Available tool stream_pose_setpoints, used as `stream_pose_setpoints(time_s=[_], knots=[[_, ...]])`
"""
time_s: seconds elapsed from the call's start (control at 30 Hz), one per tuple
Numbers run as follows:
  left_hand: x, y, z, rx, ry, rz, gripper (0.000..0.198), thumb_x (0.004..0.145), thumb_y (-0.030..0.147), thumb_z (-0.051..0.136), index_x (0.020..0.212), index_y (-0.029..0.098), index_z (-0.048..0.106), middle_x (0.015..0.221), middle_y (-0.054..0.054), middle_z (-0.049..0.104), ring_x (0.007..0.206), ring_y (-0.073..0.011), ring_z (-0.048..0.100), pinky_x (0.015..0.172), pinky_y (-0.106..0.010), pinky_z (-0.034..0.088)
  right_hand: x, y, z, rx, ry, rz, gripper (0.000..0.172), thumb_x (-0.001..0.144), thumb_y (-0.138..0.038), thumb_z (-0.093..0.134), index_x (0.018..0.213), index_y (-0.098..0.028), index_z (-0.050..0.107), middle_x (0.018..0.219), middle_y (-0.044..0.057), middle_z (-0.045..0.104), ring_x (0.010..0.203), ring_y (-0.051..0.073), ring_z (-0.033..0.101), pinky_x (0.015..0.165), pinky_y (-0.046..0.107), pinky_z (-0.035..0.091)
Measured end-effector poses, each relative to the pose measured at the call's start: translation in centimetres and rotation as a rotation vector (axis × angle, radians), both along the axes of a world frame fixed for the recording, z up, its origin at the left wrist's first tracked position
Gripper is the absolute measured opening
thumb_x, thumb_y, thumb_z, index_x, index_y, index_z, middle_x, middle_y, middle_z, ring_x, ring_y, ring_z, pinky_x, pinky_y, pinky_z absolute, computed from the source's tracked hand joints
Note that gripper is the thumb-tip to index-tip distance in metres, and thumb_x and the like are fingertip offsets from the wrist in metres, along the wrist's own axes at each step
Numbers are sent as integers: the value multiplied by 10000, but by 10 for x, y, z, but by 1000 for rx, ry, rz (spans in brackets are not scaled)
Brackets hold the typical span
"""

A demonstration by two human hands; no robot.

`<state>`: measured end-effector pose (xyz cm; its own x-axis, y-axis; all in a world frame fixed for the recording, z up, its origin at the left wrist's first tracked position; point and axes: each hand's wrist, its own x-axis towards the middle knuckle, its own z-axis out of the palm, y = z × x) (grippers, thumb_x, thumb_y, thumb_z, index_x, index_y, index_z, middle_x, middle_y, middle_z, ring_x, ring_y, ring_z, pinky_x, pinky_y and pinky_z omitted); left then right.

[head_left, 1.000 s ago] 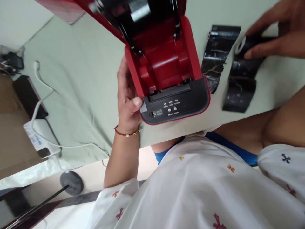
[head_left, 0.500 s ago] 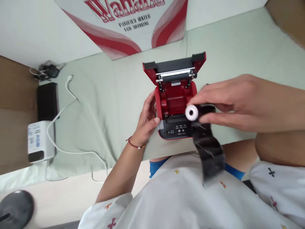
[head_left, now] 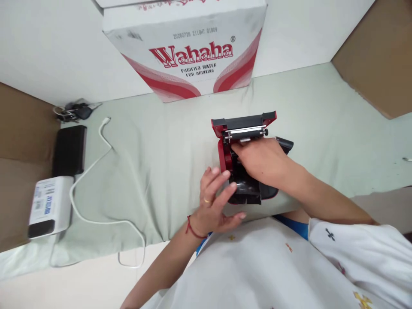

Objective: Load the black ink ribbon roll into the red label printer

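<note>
A small red and black printer (head_left: 222, 156) sits on the cloth with its lid (head_left: 244, 121) raised. My right hand (head_left: 264, 161) reaches into its compartment from the right, fingers bent around the black roll, which is mostly hidden beneath the hand. The roll's loose black strip (head_left: 246, 189) comes out toward me and drapes over the printer's front panel. My left hand (head_left: 214, 199) hovers at the front left of the printer, fingers spread, near the strip; whether a fingertip touches it I cannot tell.
Behind the printer stands a white and red carton (head_left: 193, 56). A dark cylinder (head_left: 285, 144) lies at the printer's right. To the left are a white cable (head_left: 96, 221), a white device (head_left: 51, 206), a black box (head_left: 69, 150) and keys (head_left: 77, 111). Brown cardboard flanks both sides.
My right hand has brought the black roll from above the printer's right side down into the compartment. My left hand has let go of the printer's side and opened. The view has shifted.
</note>
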<state>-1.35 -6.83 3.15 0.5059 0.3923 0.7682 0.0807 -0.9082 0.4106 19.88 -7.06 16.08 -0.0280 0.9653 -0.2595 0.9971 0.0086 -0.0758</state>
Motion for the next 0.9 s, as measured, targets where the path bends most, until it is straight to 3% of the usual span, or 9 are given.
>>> stream_pose_setpoints(time_s=[0.13,0.23,0.33,0.4,0.47,0.53,0.6,0.8,0.9], knots=[[5,-2,0,112,31,9,476,975,430,697,1421,264,694,1296,-111,799,1402,-303,692,1290,-554,512,3,-1,-6,-3,45,-36,276,1032,-145,545,1195,-168,766,1108,174,839,945,292,801,721,350,528],[6,1,2,131,19,-16,372,964,343,683,1307,219,752,1238,-118,801,1357,-278,709,1280,-509,535,13,-21,-2,136,340,71,257,1047,-214,611,1238,-213,783,1286,112,833,1107,273,808,893,369,623],[6,2,3,146,-11,-14,321,976,353,669,1260,254,782,1268,-110,778,1385,-275,675,1230,-498,590,24,-45,2,490,632,42,223,1093,-290,615,1198,-295,811,1215,20,856,1075,212,821,968,366,660],[8,1,3,157,-47,18,290,958,326,676,1221,310,797,1291,-86,764,1391,-270,656,1190,-497,623,33,-54,-1,777,622,-139,240,1108,-323,603,1225,-330,812,1193,15,852,1075,220,812,996,413,664],[11,0,3,163,-76,33,285,927,270,691,1183,326,803,1301,-75,749,1388,-261,642,1183,-489,629,41,-51,-10,959,529,-269,339,1115,-393,588,1412,-348,745,1414,53,781,1273,270,748,1080,498,638],[13,-1,4,162,-82,22,282,914,236,694,1162,310,805,1313,-80,728,1401,-256,623,1205,-479,615,48,-42,-20,967,490,-286,501,1121,-497,551,1597,-350,607,1635,80,635,1488,311,612,1188,570,575],[13,-1,5,164,-77,9,280,918,243,687,1167,285,808,1321,-96,703,1431,-258,595,1238,-470,589,51,-32,-30,890,533,-254,593,1125,-565,511,1669,-329,528,1683,99,588,1563,317,543,1255,590,520],[9,1,-1,176,-116,54,313,962,356,680,1255,343,791,1319,-88,721,1457,-282,600,1194,-489,600,39,-46,-36,867,738,-285,496,1140,-573,462,1420,-296,763,1186,81,821,1146,252,782,1089,477,629],[5,5,-7,88,-236,91,488,1012,498,625,1483,376,671,1450,-84,707,1494,-292,606,1175,-514,604,34,-70,-37,813,726,-239,477,1136,-565,467,1234,-299,851,1131,69,858,1146,263,813,1158,522,605]])
